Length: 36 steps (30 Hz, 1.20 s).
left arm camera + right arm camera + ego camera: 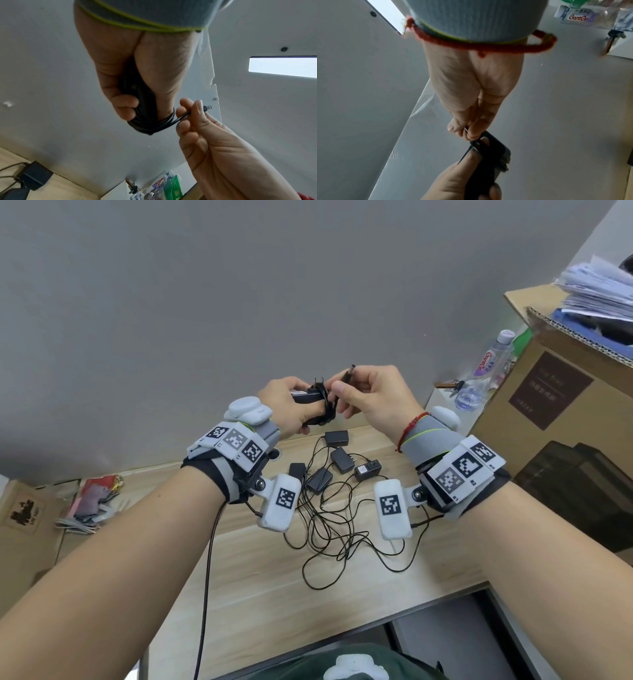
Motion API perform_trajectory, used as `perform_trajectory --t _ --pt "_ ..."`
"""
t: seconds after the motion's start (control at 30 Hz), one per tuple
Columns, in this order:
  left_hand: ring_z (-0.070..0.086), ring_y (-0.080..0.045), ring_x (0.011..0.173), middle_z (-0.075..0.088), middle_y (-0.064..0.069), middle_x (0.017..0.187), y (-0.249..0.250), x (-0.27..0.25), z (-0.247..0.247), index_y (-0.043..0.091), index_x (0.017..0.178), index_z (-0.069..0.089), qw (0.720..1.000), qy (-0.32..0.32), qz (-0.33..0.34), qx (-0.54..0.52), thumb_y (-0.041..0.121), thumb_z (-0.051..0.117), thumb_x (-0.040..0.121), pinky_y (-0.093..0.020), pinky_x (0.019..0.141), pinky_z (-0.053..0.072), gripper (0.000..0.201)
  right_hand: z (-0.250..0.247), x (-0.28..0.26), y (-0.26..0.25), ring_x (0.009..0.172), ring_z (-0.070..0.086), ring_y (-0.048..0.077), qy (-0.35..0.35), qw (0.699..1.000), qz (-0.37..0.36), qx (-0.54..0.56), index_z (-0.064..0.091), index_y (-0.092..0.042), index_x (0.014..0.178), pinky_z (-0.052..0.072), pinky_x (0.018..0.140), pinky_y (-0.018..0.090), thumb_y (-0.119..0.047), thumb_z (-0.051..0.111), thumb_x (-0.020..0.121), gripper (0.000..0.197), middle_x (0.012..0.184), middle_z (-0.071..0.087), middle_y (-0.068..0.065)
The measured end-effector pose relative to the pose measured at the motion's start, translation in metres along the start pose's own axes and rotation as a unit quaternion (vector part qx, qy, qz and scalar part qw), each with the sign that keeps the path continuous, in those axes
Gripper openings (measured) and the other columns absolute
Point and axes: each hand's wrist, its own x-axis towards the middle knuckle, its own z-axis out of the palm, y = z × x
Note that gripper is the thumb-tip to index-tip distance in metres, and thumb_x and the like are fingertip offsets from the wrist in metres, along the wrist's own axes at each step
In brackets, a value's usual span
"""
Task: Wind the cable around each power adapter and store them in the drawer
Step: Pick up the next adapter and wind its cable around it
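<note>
At the far left of the head view, a small brown box (pixel 23 512) and a heap of red and grey clutter (pixel 92 501) are seen on the light wooden counter (pixel 260 577).

Further right, a black power adapter (pixel 310 398) is held up above the counter in the left hand (pixel 291 405), whose fingers are curled round its body. Its two prongs are pointed upward, and its cable (pixel 325 409) is wound in several turns round the body and over a fingertip. In the left wrist view the coil (pixel 150 121) is seen bunched below the closed fingers.

Just to the right, the free end of that cable is pinched between the thumb and fingers of the right hand (pixel 373 398), with the barrel plug (pixel 350 371) sticking out above the fingertips. Only a short run of cable is left between the coil and the pinch. A red string bracelet (pixel 409 428) is worn on the right wrist.

Below the hands, five more adapters (pixel 337 438) are laid close together on the counter, their cables unwound and tangled in a loose heap (pixel 335 529) towards the near edge.

To the right, a clear water bottle (pixel 489 364) and a bunch of keys (pixel 452 386) are seen on a white ledge, beside a large cardboard box (pixel 555 392) topped with a stack of papers (pixel 599 289).
</note>
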Motion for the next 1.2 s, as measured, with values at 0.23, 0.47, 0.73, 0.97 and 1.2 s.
perform_trajectory --t 0.23,0.47,0.73,0.97,1.2 --pt "0.057 -0.015 0.043 0.063 -0.014 0.095 -0.001 0.008 0.007 0.006 0.114 0.054 0.992 0.037 -0.041 -0.115 0.02 0.068 0.091 -0.025 0.047 0.051 0.031 0.012 -0.008 0.004 0.053 0.061 0.02 -0.02 0.996 0.086 0.015 0.044 -0.007 0.115 0.051 0.054 0.029 -0.009 0.072 0.087 0.04 0.07 0.072 0.01" --pt "0.057 -0.023 0.054 0.058 -0.011 0.095 0.011 0.004 0.012 0.007 0.109 0.053 0.985 0.029 -0.063 -0.157 0.009 0.057 0.091 -0.028 0.05 0.053 0.019 0.015 -0.003 0.004 0.053 0.064 0.02 0.013 0.99 0.136 -0.014 0.046 -0.004 0.114 0.052 0.052 0.026 -0.014 0.074 0.087 0.04 0.074 0.074 0.014" --pt "0.058 -0.021 0.051 0.06 -0.014 0.094 0.014 -0.002 0.013 0.01 0.109 0.052 0.989 0.012 -0.041 -0.14 0.008 0.06 0.088 -0.033 0.058 0.057 0.022 0.012 0.004 0.008 0.047 0.06 0.014 0.11 0.981 0.114 -0.115 0.059 -0.019 0.07 0.049 0.051 0.025 -0.032 0.084 0.076 0.028 0.061 0.067 0.0" --pt "0.062 -0.021 0.061 0.059 -0.011 0.096 0.015 -0.006 0.014 0.01 0.113 0.051 0.991 0.002 -0.019 -0.13 0.011 0.061 0.091 -0.035 0.066 0.059 0.024 0.012 0.004 0.008 0.05 0.064 0.013 0.16 0.977 0.081 -0.113 0.059 -0.021 0.07 0.061 0.069 0.039 -0.027 0.079 0.074 0.021 0.06 0.068 0.001" --pt "0.061 -0.025 0.057 0.056 -0.012 0.093 0.016 -0.007 0.014 0.003 0.112 0.055 0.988 -0.002 -0.03 -0.15 0.007 0.058 0.092 -0.03 0.052 0.058 0.02 0.009 0.002 0.013 0.069 0.065 0.019 0.151 0.977 0.008 -0.152 0.058 -0.03 0.098 0.051 0.07 0.027 -0.027 0.069 0.08 0.021 0.065 0.067 0.0"
